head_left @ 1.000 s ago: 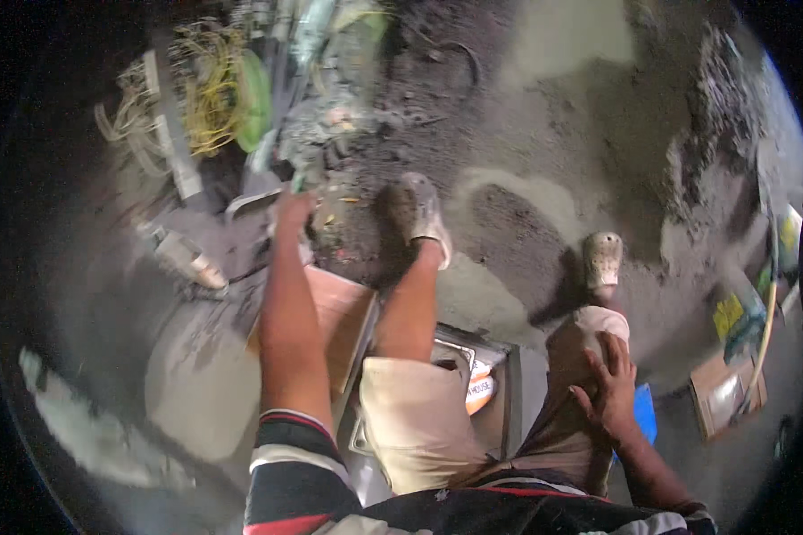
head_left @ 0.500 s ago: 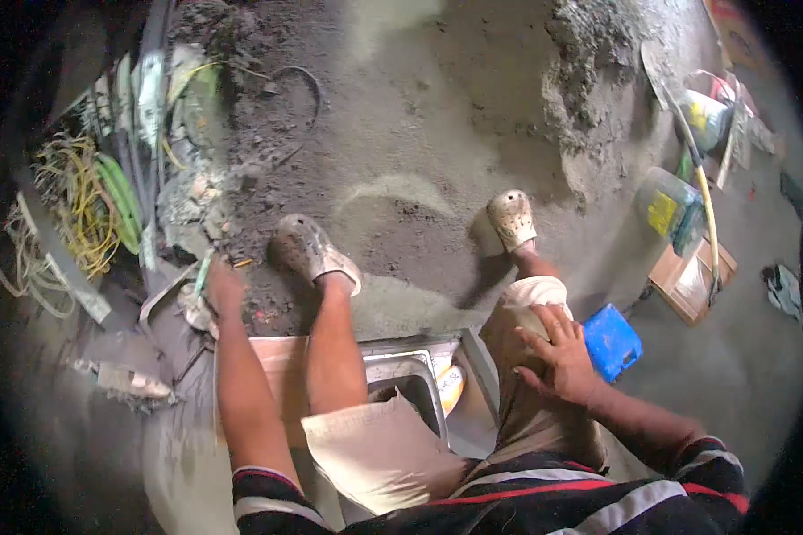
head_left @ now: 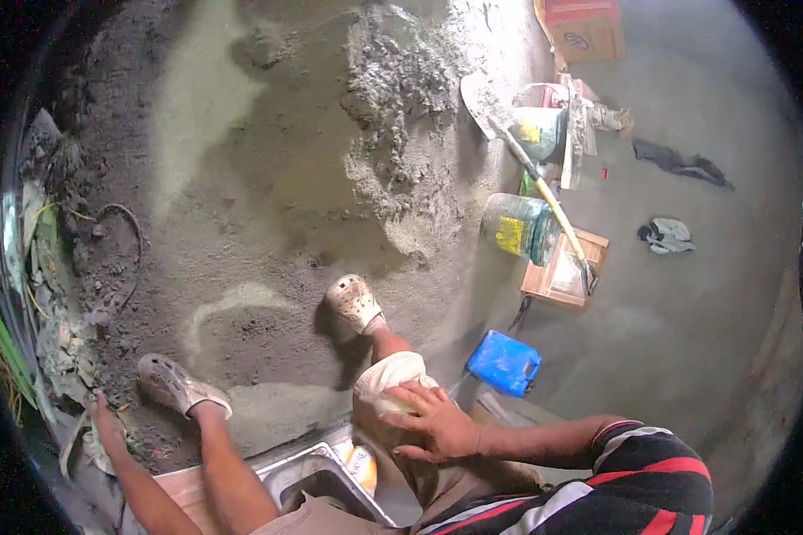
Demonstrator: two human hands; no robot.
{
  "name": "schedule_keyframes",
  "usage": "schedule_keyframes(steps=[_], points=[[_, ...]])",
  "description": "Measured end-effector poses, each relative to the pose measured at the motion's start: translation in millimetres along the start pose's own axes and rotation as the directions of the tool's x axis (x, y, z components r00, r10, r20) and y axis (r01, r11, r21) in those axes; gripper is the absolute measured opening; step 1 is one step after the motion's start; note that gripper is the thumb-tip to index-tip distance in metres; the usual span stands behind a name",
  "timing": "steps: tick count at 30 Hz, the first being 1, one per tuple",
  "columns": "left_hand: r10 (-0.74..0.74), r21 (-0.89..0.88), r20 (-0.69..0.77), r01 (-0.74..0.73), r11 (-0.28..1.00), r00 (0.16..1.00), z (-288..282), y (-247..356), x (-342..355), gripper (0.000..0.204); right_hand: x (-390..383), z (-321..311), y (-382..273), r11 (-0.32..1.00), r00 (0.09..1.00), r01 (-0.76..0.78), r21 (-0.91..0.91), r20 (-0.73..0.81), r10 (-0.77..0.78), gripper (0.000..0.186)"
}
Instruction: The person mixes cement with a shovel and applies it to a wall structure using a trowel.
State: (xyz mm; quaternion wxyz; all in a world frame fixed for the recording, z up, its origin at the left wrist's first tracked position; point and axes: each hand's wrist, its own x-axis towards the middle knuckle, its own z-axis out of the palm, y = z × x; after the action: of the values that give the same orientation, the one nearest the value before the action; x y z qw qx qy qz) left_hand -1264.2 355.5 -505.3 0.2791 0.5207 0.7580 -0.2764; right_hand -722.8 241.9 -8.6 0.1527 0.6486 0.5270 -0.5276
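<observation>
My right hand (head_left: 442, 426) rests on my right knee, its fingers spread over the rolled trouser cuff (head_left: 400, 374). At the far left, my left hand (head_left: 107, 426) reaches down to a heap of rubble and scraps (head_left: 61, 348); its fingers are too small and blurred to make out. A pale scrap (head_left: 96, 453) lies against that hand. Below me, between my legs, is a steel sink basin (head_left: 296, 468) with an orange and white packet (head_left: 361, 465) beside it. My feet, in dirty clogs (head_left: 355, 301), stand on the grey sandy ground.
A mound of wet grey mortar (head_left: 401, 116) lies ahead. To its right, a shovel (head_left: 535, 169) leans across clear plastic containers (head_left: 513, 227) and a wooden panel (head_left: 544, 283). Nearer stands a blue jerrycan (head_left: 503, 363). Cloths (head_left: 666, 236) and a cardboard box (head_left: 584, 31) lie farther off.
The view has swung to the right, so everything sits farther left in it and more floor shows at the right. My right hand stays on the knee; my left stays by the rubble.
</observation>
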Motion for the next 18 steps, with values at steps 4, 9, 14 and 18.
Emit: schedule_keyframes(steps=[4, 9, 14, 18], points=[[-0.040, -0.012, 0.038, 0.040, 0.999, 0.998, 5.9, -9.9, -7.7, 0.036, 10.7, -9.1, -3.4, 1.000, 0.999, 0.013, -0.001, 0.034, -0.013, 0.059], [-0.082, -0.056, 0.035, 0.084, 0.995, 0.996, -29.6, -31.1, -38.3, 0.032, 1.6, -24.5, 0.7, 0.996, 0.998, 0.056, -0.071, 0.010, -0.055, 0.060], [-0.088, -0.215, 0.046, 0.096, 0.972, 0.995, -91.4, -20.7, -103.1, 0.027, -30.0, -52.4, 24.5, 0.999, 0.998, 0.008, -0.034, -0.068, -0.010, 0.058], [-0.131, -0.364, 0.078, 0.151, 0.919, 0.988, -166.0, -13.2, -177.8, 0.023, -62.9, -73.1, 52.3, 0.998, 0.991, -0.028, 0.048, -0.133, 0.034, 0.057]])
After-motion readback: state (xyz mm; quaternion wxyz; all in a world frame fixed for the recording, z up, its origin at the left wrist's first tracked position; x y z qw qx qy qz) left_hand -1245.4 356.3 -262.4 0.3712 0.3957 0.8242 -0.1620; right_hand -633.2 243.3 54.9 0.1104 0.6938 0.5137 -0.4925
